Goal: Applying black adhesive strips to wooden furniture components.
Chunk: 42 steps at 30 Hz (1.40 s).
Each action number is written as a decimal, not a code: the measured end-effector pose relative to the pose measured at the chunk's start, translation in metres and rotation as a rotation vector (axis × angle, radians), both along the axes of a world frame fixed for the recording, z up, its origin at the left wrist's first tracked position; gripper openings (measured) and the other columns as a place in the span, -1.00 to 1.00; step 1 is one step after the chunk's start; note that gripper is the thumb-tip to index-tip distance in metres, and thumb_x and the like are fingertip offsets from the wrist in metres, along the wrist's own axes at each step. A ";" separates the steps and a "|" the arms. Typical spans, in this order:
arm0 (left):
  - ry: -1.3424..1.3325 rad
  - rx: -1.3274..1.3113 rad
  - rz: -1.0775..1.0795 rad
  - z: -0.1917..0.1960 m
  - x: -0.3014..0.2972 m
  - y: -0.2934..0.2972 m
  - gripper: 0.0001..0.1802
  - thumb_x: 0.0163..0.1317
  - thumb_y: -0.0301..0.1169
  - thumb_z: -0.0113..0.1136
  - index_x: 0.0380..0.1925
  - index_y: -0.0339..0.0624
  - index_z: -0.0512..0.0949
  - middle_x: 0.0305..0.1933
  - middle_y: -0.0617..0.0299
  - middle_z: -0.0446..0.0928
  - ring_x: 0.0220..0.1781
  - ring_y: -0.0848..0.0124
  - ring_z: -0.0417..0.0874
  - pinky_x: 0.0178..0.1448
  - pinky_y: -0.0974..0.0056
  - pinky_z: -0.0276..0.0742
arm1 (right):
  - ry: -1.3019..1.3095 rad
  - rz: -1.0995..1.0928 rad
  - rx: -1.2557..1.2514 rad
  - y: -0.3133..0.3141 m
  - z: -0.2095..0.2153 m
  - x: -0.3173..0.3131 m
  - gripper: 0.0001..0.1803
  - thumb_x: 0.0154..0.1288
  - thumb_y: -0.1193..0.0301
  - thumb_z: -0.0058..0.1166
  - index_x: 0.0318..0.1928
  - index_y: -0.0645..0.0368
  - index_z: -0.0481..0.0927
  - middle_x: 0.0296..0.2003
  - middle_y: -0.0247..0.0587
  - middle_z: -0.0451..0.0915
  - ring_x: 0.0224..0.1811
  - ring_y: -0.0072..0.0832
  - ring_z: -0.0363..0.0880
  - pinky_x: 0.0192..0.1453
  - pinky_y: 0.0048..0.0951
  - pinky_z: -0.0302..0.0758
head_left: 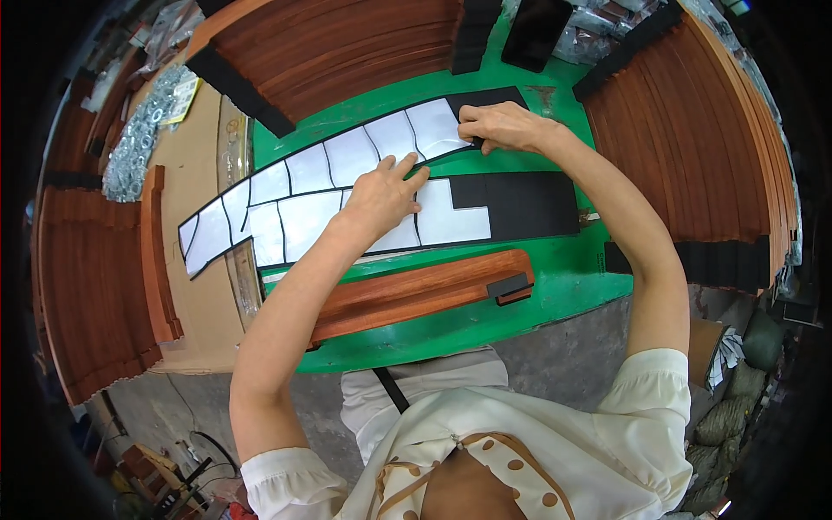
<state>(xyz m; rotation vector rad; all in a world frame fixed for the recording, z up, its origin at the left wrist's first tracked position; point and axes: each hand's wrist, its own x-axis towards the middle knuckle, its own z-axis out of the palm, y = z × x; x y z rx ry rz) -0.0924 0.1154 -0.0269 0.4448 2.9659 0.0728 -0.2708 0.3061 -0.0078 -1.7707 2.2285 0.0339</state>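
Observation:
Two long black strips with white backing pieces lie side by side: the far strip and the near strip. My left hand rests with spread fingers over the near strip, its fingertips reaching the far one. At the far strip's right part, where white meets bare black, my right hand is closed in a pinch on its edge. The fingertips hide exactly which layer they grip. Closer to me lies a reddish-brown wooden piece with a black pad near its right end.
Under the strips is a green tabletop, with cardboard on its left. Stacked wooden pieces stand behind, at right and at left. A black phone-like slab lies at the back, a clear plastic-wrapped bundle at far left.

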 end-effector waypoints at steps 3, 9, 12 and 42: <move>0.002 -0.004 0.009 -0.001 -0.001 0.001 -0.38 0.08 -0.12 0.26 0.18 0.02 0.39 0.31 0.13 0.30 0.26 0.15 0.39 0.08 0.22 0.58 | -0.028 -0.042 -0.014 0.004 -0.002 0.002 -0.53 -0.10 0.57 0.27 -0.10 0.08 0.45 -0.06 -0.33 0.43 -0.14 -0.30 0.55 -0.15 -0.31 0.55; 0.008 -0.016 0.000 -0.003 0.003 0.000 -0.36 0.08 -0.12 0.26 0.18 -0.01 0.38 0.31 0.11 0.29 0.25 0.14 0.40 0.09 0.23 0.58 | -0.309 -0.358 -0.278 0.017 -0.004 0.019 -0.45 -0.07 0.54 0.28 0.01 0.05 0.43 0.04 -0.29 0.42 -0.10 -0.27 0.53 -0.05 -0.32 0.54; 0.015 -0.015 -0.010 -0.002 0.000 0.001 -0.36 0.08 -0.12 0.26 0.18 -0.01 0.37 0.31 0.11 0.28 0.26 0.12 0.39 0.08 0.22 0.58 | -0.048 -0.138 -0.409 0.029 -0.026 0.008 -0.61 -0.03 0.49 0.26 -0.11 0.09 0.50 -0.04 -0.30 0.47 -0.10 -0.30 0.52 -0.02 -0.30 0.53; 0.656 0.657 -0.057 0.111 0.131 0.018 -0.78 -0.14 -0.53 0.36 -0.45 -0.16 0.52 -0.38 0.26 0.53 -0.40 0.34 0.51 -0.28 0.30 0.35 | -0.544 -0.212 -0.625 0.005 0.110 0.203 -0.84 0.08 0.45 0.22 -0.32 0.18 0.53 -0.27 -0.31 0.54 -0.13 -0.33 0.47 -0.05 -0.32 0.41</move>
